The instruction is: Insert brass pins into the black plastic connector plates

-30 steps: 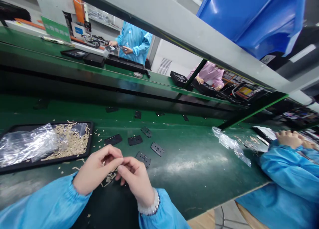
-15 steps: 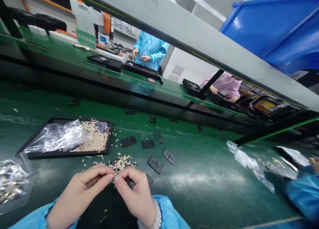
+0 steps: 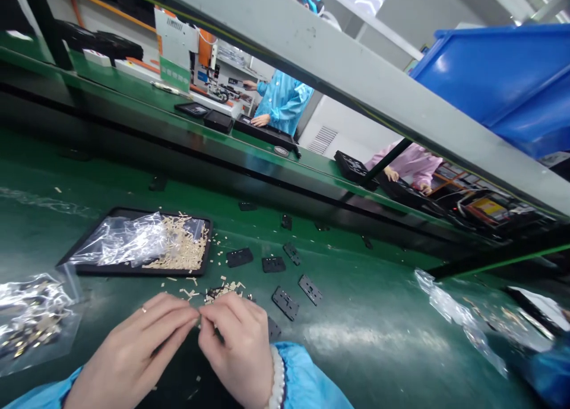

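While my left hand (image 3: 131, 349) and my right hand (image 3: 240, 341) meet at their fingertips, both pinched narrow, I cannot tell if something is between them. Just beyond them, the heap of tan pieces (image 3: 229, 287) lies on the green tabletop (image 3: 365, 314), near the closest right corner of the black tray (image 3: 206, 256). Black plates (image 3: 285, 302) lie to the right.

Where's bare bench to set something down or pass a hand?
Widest: right of the black plates, up to the plastic strip. Narrower: between the bagged parts and left hand. Crowded: just beyond the right hand, loose tan pieces and plates.
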The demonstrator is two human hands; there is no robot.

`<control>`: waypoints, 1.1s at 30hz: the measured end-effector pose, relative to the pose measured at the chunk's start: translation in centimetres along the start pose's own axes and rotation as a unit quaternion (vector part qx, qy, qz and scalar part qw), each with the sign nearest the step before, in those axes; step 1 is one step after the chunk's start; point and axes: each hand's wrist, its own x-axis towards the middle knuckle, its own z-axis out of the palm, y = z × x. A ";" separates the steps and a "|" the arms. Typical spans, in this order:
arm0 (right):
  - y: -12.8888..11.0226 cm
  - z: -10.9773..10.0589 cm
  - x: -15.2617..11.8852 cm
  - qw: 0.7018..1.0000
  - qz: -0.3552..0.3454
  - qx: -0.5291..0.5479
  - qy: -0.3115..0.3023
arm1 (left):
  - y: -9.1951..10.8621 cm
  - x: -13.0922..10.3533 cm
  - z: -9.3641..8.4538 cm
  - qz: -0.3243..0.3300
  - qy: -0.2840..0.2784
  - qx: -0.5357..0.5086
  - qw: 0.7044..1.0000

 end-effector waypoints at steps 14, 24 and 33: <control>4.8 5.6 7.8 0.980 0.111 0.080 -0.144 | -2.6 1.0 -1.0 -0.407 0.126 -0.220 0.877; 1.1 3.2 4.7 0.995 -0.028 0.063 -0.066 | -2.8 1.2 -1.5 -0.269 0.108 -0.123 0.949; 1.0 2.9 3.8 0.997 -0.036 0.038 -0.063 | -1.6 1.5 -1.9 0.053 0.113 0.073 0.989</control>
